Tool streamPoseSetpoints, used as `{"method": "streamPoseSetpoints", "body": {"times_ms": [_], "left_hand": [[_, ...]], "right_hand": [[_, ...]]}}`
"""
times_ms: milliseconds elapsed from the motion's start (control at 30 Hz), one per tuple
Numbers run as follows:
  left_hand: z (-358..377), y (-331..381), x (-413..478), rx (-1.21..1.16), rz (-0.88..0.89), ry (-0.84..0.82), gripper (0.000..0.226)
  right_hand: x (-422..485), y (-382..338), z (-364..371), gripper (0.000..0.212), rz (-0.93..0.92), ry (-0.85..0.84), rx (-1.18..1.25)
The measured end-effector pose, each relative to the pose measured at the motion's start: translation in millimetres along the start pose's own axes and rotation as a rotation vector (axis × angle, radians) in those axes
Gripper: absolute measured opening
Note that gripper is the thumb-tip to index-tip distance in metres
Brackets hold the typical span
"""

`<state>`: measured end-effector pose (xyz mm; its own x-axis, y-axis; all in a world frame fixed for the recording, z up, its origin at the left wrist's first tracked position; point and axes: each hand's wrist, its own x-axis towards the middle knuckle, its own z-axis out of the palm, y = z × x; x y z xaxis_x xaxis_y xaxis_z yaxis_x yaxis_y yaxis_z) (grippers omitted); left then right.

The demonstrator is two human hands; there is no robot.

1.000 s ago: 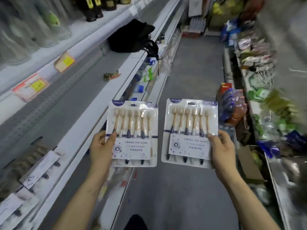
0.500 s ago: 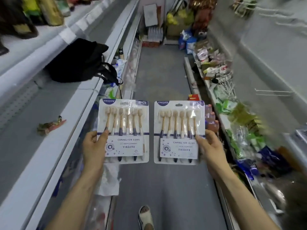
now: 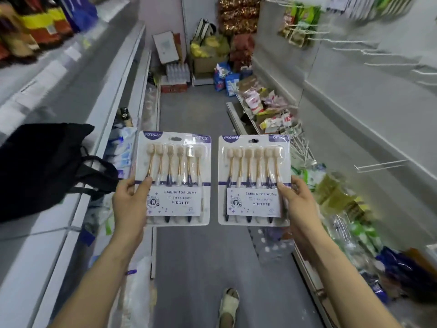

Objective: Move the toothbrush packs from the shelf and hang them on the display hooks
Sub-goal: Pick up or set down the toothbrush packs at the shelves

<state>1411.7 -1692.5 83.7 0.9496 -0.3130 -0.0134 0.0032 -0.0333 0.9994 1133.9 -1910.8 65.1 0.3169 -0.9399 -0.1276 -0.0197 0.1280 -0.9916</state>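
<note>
I hold two white blister packs of toothbrushes side by side over the aisle floor, both upright and facing me. My left hand [image 3: 128, 204] grips the left toothbrush pack [image 3: 175, 178] by its lower left edge. My right hand [image 3: 299, 207] grips the right toothbrush pack [image 3: 254, 181] by its lower right edge. Each pack has a hang hole at the top. Bare white display hooks [image 3: 380, 165] stick out from the grey wall panel on the right; more hooks [image 3: 387, 53] sit higher up.
A grey shelf [image 3: 78, 138] runs along the left with a black bag [image 3: 45, 166] on it. Low shelves on the right hold assorted packets [image 3: 272, 107]. Boxes and bags [image 3: 208, 55] block the aisle's far end. My sandalled foot [image 3: 228, 306] stands on the floor.
The view has swung right, away from the left shelf and toward the hook wall. Both hands still hold the packs in the same grip, and a foot has come into view.
</note>
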Motion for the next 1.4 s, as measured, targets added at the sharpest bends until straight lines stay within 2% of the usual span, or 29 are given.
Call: {"method": "streamPoseSetpoints", "body": {"times_ms": [100,433,567,667,767,867,1000,1167,1333,1400], "left_hand": [[41,9,58,-0.016,0.012,0.014,0.010],[127,31,241,-0.037,0.008,0.034,0.010],[165,19,325,-0.047,-0.006,0.005,0.019],[197,15,395,-0.046,-0.001,-0.017,0.023],[230,22,469,-0.039,0.015,-0.058,0.022],[265,39,537,-0.019,0.038,-0.101,0.012],[316,55,609,0.023,0.066,-0.194,0.013],[398,61,683,-0.009,0.076,-0.323,0.035],[499,68,740,-0.072,0.101,-0.421,0.033],[538,72,757,-0.080,0.085,-0.456,0.029]], "right_hand": [[70,-10,27,0.014,0.033,-0.007,0.007],[258,-59,122,0.021,0.023,-0.038,-0.025],[324,-69,167,0.043,-0.004,-0.012,-0.062],[381,-71,204,0.028,0.015,0.011,-0.042],[431,-83,239,0.027,0.022,0.057,-0.047],[481,-100,264,0.011,-0.016,0.126,-0.058],[534,-110,280,0.014,-0.025,0.207,-0.042],[613,-116,281,0.035,-0.055,0.300,-0.026],[687,-128,270,0.013,-0.114,0.427,0.003],[713,-138,264,0.013,-0.120,0.475,0.036]]}}
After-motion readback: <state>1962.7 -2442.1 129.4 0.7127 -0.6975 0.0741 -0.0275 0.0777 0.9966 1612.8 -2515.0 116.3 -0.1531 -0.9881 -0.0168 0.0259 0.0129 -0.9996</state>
